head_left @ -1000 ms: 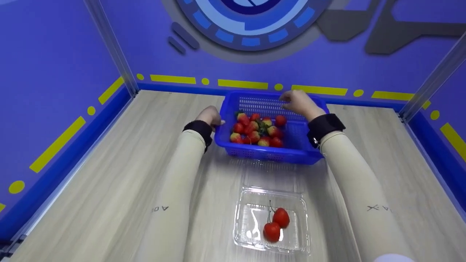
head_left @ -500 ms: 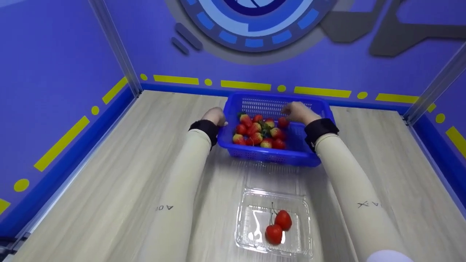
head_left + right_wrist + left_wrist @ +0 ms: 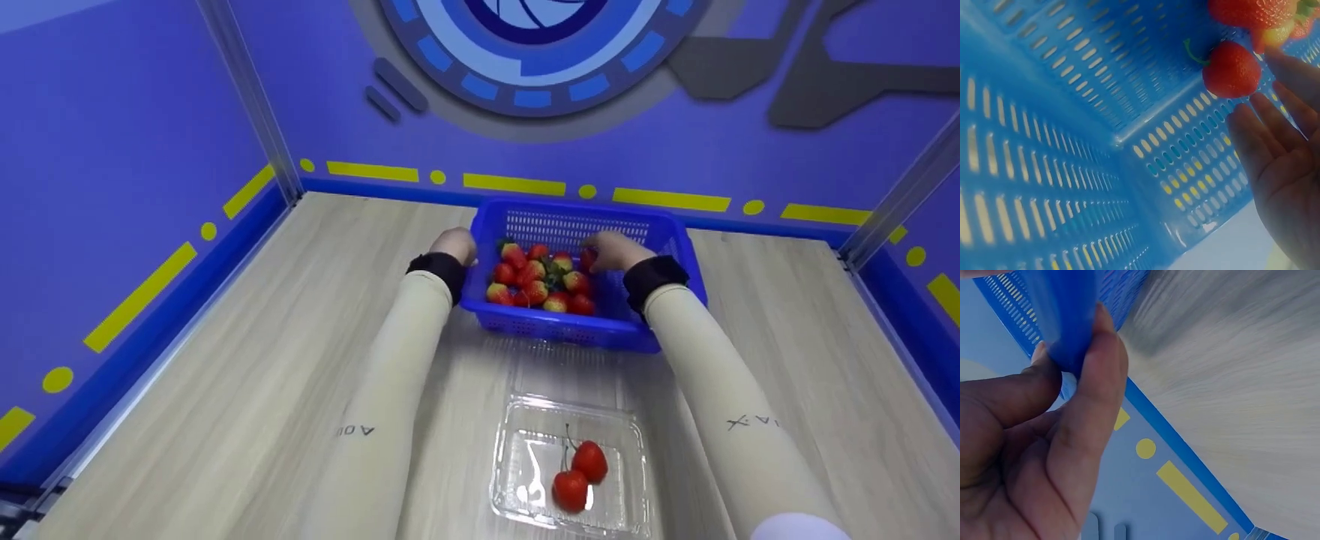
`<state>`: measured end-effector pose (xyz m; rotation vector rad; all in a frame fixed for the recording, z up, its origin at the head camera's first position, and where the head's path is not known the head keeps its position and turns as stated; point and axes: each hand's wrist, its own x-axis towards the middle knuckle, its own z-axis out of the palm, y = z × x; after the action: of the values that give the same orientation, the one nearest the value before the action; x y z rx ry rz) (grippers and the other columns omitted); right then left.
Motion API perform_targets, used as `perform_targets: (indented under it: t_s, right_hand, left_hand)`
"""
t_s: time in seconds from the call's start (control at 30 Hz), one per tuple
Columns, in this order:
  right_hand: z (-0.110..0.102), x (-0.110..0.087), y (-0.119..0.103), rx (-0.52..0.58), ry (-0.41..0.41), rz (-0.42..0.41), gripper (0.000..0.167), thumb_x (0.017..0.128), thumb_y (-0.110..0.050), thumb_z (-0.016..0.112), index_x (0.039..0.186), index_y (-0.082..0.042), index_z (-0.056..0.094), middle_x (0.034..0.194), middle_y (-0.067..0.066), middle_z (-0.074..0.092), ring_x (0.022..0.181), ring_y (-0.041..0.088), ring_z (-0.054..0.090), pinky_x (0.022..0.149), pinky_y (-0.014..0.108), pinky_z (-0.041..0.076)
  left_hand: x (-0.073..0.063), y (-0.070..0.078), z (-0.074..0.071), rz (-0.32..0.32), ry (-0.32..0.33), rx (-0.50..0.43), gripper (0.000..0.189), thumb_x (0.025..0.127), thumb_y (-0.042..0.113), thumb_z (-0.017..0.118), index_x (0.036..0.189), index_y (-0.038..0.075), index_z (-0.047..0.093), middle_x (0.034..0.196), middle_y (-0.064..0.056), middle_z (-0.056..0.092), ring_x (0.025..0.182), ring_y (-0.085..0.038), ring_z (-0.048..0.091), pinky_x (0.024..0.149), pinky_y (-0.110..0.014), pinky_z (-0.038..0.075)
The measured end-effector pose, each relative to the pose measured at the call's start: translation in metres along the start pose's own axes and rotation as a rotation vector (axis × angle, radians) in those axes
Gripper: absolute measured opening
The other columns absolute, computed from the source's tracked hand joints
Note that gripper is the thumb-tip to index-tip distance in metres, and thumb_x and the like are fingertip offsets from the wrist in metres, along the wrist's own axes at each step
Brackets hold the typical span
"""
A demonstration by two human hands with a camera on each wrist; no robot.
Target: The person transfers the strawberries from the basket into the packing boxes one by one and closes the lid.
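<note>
A blue perforated basket point(image 3: 559, 321) holds several strawberries point(image 3: 532, 271) on its left side. My left hand point(image 3: 456, 244) pinches the basket's left rim point(image 3: 1067, 332) between thumb and fingers, as the left wrist view shows. Inside the basket, my right hand point(image 3: 616, 250) reaches down with its fingers loosely extended. Right at those fingertips is a red cherry point(image 3: 1231, 70) with a green stem, beside the strawberries. Nearer to me, a clear plastic clamshell box point(image 3: 500, 465) lies unfolded with two red cherries point(image 3: 571, 491) in it, their stems showing.
The clamshell's clear lid point(image 3: 566, 379) lies flat on the wooden table point(image 3: 315, 337), its far end close to the basket's front wall. Blue panels with yellow marks point(image 3: 371, 172) enclose the table at the back and both sides.
My right hand has lowered from above the basket's back right part to the cherry among the fruit. The left hand keeps its grip on the rim. The head view has shifted slightly.
</note>
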<state>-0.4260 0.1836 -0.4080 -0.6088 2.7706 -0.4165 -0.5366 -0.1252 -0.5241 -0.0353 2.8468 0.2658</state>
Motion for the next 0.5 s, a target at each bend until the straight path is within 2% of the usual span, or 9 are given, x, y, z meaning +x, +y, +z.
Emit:
perform_targets:
  t_s: [0.07,0.1,0.13,0.17,0.23,0.3,0.33,0.4,0.5]
  right_hand:
    - [0.002,0.0,0.001,-0.005,-0.009,-0.007,0.044,0.086,0.007,0.065,0.13,0.009,0.063,0.124,0.032,0.067,0.114,0.045,0.062,0.105,0.055,0.052]
    - [0.004,0.0,0.002,-0.005,-0.01,-0.014,0.041,0.085,0.007,0.065,0.126,0.01,0.065,0.12,0.032,0.068,0.11,0.045,0.063,0.102,0.054,0.053]
    - [0.004,0.0,0.003,-0.007,-0.009,-0.027,0.037,0.084,0.006,0.066,0.121,0.012,0.066,0.116,0.032,0.069,0.106,0.044,0.064,0.1,0.054,0.054]
    - [0.004,0.0,0.004,-0.014,-0.006,-0.037,0.034,0.083,0.006,0.067,0.117,0.013,0.068,0.113,0.032,0.07,0.103,0.044,0.065,0.097,0.054,0.055]
    - [0.004,0.001,0.005,-0.016,-0.006,-0.049,0.026,0.082,0.005,0.068,0.107,0.014,0.069,0.104,0.03,0.072,0.091,0.039,0.066,0.089,0.05,0.058]
    - [0.003,0.002,0.007,-0.02,-0.002,-0.044,0.024,0.081,0.005,0.069,0.103,0.013,0.07,0.098,0.028,0.072,0.083,0.034,0.066,0.084,0.047,0.058]
    - [0.002,0.001,0.007,-0.024,-0.005,-0.037,0.021,0.08,0.005,0.068,0.1,0.013,0.071,0.095,0.027,0.072,0.08,0.032,0.064,0.081,0.046,0.058]
    - [0.002,0.0,0.009,-0.029,-0.01,-0.002,0.022,0.08,0.004,0.068,0.101,0.012,0.071,0.097,0.025,0.072,0.079,0.028,0.061,0.081,0.045,0.057]
    - [0.002,-0.004,0.011,0.015,-0.04,0.097,0.029,0.084,0.003,0.068,0.112,0.009,0.071,0.11,0.027,0.072,0.089,0.032,0.063,0.092,0.05,0.059]
  left_hand:
    - [-0.024,0.006,-0.006,-0.003,0.03,-0.021,0.01,0.089,0.018,0.069,0.09,0.009,0.073,0.105,-0.005,0.073,0.091,-0.018,0.062,0.089,-0.031,0.054]
    - [-0.019,0.006,-0.002,-0.021,0.022,-0.027,0.013,0.089,0.019,0.07,0.094,0.008,0.073,0.11,-0.005,0.072,0.095,-0.018,0.062,0.093,-0.032,0.054]
    - [-0.001,0.002,0.007,-0.032,0.018,-0.025,0.017,0.089,0.023,0.072,0.098,0.009,0.073,0.112,-0.005,0.072,0.097,-0.019,0.063,0.095,-0.032,0.054]
    - [0.03,-0.006,0.022,-0.039,0.014,-0.021,0.023,0.087,0.028,0.077,0.1,0.01,0.073,0.112,-0.005,0.072,0.097,-0.02,0.063,0.096,-0.034,0.055]
    - [0.032,-0.007,0.022,-0.043,0.014,-0.026,0.031,0.086,0.032,0.08,0.107,0.011,0.073,0.116,-0.006,0.072,0.101,-0.021,0.064,0.099,-0.036,0.055]
    - [0.02,-0.003,0.013,-0.051,0.007,-0.042,0.034,0.087,0.031,0.079,0.112,0.01,0.071,0.118,-0.006,0.071,0.102,-0.02,0.062,0.099,-0.035,0.054]
    - [0.005,0.0,0.005,-0.047,0.016,-0.05,0.033,0.087,0.028,0.078,0.112,0.009,0.072,0.117,-0.006,0.071,0.1,-0.02,0.063,0.096,-0.034,0.055]
    - [-0.048,0.013,-0.023,-0.042,0.001,-0.067,0.033,0.091,0.024,0.075,0.119,0.006,0.07,0.123,-0.008,0.071,0.105,-0.02,0.063,0.098,-0.032,0.054]
    - [-0.037,0.011,-0.018,-0.044,-0.015,-0.06,0.035,0.092,0.026,0.074,0.119,0.006,0.069,0.123,-0.008,0.07,0.104,-0.02,0.062,0.096,-0.031,0.054]
